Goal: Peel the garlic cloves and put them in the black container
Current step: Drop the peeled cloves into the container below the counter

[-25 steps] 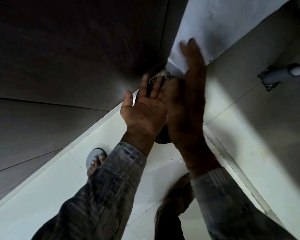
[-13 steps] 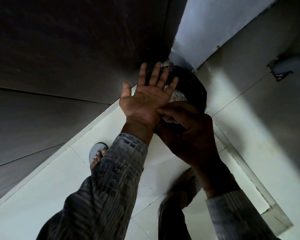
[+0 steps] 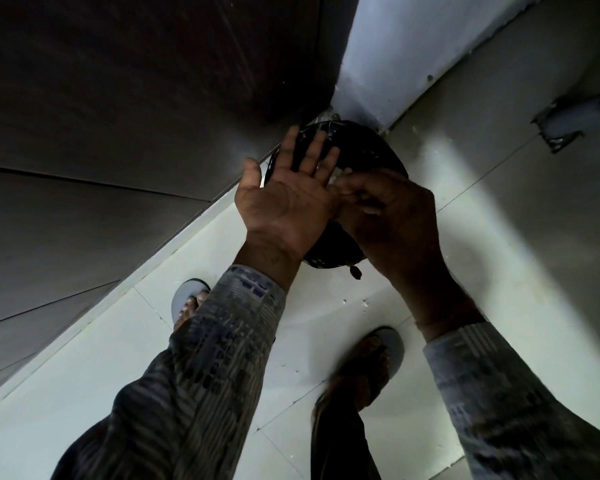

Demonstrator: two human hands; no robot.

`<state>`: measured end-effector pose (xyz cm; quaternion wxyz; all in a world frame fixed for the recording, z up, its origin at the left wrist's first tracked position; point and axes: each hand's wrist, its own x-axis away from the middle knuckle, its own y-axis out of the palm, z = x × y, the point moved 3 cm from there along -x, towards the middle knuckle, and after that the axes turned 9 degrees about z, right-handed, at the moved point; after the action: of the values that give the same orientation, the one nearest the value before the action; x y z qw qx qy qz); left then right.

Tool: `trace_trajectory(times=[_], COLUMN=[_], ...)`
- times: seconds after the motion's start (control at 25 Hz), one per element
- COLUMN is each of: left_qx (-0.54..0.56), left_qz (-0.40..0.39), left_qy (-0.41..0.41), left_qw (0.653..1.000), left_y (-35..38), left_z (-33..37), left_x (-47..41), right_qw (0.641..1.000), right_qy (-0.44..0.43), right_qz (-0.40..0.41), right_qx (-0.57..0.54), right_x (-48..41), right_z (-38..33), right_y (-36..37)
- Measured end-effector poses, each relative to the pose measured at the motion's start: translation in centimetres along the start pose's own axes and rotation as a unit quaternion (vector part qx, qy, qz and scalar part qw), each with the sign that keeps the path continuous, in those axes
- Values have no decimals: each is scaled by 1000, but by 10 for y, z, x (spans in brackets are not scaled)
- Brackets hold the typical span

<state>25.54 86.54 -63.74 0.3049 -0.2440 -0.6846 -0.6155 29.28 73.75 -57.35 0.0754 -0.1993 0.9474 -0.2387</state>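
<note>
Pale tiled floor [image 3: 66, 393], dark cabinet [image 3: 136, 98] corner. Black container [image 3: 368, 147] directly beneath both hands. Left hand [image 3: 284, 199] flat, palm up, fingers straight. Right hand [image 3: 385, 216] curls against it, possibly pinching peel; can't tell.

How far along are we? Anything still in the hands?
Looks done: no whole clove shows in either hand, and something pale lies inside the round black container on the white tiled floor. In hand: the left hand is flat, palm up, over it; the right hand touches that palm's edge with curled fingers; whether they pinch anything is unclear. Left: a few pale flakes lie on the floor; peeled cloves are not visible.
</note>
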Motion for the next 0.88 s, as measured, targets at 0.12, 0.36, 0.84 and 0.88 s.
trace_trajectory(times=[0.12,0.36,0.84,0.88], left_qx=[-35,-117,-245,-233], left_qz=[-20,-61,-24,-20], left_qy=[-11,-18,-27,-25], left_qw=[999,991,969,972], left_y=[-3,2,4,2], left_z=[1,7,-2,1], left_x=[3,4,7,7], right_qw=[993,998,999,1000], right_qy=[-77,-13,-7,1], right_qz=[-66,-48,-5,-23], right_qx=[58,28,36,7], right_x=[-4,-1,-1,-1], right_z=[0,4,13,11], right_y=[10,10,24,24])
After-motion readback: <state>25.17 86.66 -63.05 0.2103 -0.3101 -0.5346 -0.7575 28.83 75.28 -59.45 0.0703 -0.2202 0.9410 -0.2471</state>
